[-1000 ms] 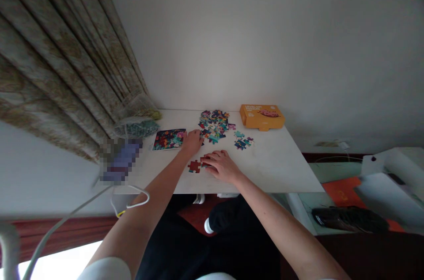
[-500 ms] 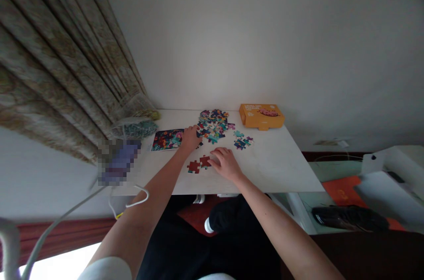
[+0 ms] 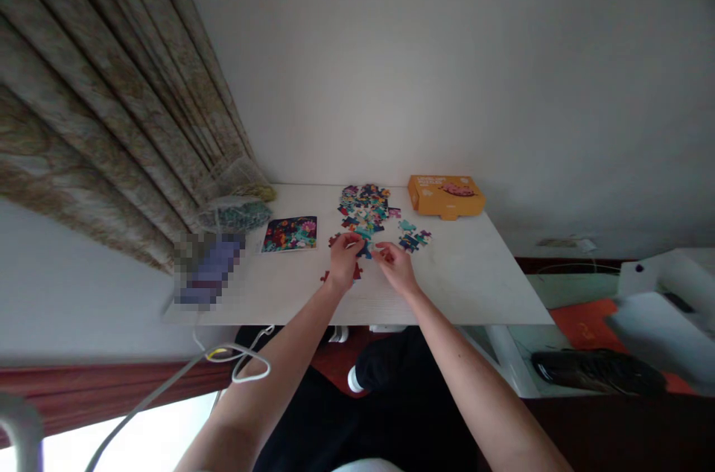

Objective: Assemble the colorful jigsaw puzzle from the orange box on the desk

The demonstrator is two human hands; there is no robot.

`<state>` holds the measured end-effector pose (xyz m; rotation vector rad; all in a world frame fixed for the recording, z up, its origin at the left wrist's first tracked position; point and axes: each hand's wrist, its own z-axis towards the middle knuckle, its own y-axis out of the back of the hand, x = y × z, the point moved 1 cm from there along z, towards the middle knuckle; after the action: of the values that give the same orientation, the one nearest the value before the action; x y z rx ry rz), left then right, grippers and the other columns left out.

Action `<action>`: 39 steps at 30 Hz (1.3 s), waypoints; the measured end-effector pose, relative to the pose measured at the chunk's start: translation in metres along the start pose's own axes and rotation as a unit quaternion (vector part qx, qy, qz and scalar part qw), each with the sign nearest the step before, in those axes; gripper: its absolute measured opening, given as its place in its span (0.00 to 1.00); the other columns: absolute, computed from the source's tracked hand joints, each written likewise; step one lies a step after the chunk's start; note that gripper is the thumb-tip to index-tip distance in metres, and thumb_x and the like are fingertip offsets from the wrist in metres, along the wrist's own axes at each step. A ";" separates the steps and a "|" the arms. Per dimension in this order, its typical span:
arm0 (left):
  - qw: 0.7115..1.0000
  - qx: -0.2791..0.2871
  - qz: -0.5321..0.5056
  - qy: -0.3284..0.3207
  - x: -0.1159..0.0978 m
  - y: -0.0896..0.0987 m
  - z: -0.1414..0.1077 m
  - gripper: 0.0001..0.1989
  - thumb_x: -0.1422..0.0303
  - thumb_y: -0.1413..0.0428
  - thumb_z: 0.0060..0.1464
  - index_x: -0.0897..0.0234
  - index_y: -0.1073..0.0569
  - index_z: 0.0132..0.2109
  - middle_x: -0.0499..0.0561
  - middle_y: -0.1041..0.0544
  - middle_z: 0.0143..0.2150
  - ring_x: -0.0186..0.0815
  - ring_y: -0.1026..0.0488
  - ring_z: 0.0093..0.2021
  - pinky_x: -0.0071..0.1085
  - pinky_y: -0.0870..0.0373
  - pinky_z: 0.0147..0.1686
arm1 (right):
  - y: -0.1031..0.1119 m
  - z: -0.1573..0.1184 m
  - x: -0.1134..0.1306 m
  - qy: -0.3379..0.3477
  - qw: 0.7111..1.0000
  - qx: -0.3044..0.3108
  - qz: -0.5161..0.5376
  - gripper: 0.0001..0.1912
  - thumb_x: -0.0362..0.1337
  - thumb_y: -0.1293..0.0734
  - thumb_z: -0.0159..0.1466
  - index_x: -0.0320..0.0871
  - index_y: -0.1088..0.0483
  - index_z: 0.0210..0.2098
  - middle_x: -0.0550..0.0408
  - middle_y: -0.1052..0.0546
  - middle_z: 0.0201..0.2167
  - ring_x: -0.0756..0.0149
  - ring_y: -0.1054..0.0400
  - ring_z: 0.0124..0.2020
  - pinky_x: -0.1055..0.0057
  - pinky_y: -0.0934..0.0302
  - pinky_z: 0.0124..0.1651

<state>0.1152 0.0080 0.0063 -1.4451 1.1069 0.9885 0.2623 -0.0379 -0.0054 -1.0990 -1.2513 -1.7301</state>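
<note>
My left hand (image 3: 345, 257) is closed in a pinch on a dark blue jigsaw puzzle piece (image 3: 365, 252), just in front of the loose pile of puzzle pieces (image 3: 366, 208). Close to its right, my right hand (image 3: 396, 265) has thumb and forefinger pinched at the right edge of the same small blue area; the fingertips partly hide what is between them. Red puzzle pieces (image 3: 357, 272) lie on the table, partly covered by my left hand and wrist. A smaller group of blue and teal pieces (image 3: 412, 240) lies beyond my right hand.
A colourful picture sheet (image 3: 289, 234) lies left of the pile. At the back right stands an orange puzzle box (image 3: 447, 196). Clear bags (image 3: 237, 213) and a blurred-out phone-like object (image 3: 212, 271) are on the left of the white table (image 3: 474, 286). A white cable (image 3: 251, 375) hangs near my left forearm.
My left hand has come back from the pile's left edge toward me and right, now with a blue piece. My right hand has shifted from the red pieces up to meet it.
</note>
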 end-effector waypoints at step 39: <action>0.777 0.011 0.626 -0.057 -0.037 0.000 0.080 0.22 0.68 0.39 0.56 0.58 0.28 0.58 0.59 0.21 0.56 0.52 0.27 0.60 0.47 0.34 0.57 | -0.004 0.005 -0.014 0.029 0.996 -0.065 -0.059 0.15 0.39 0.35 0.65 0.47 0.31 0.51 0.57 0.23 0.32 0.60 0.29 0.31 0.67 0.38 0.37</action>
<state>0.1042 0.0920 0.0305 -0.4249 2.0108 1.8957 0.2650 -0.0307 -0.0188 -1.0583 -1.2021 -1.9434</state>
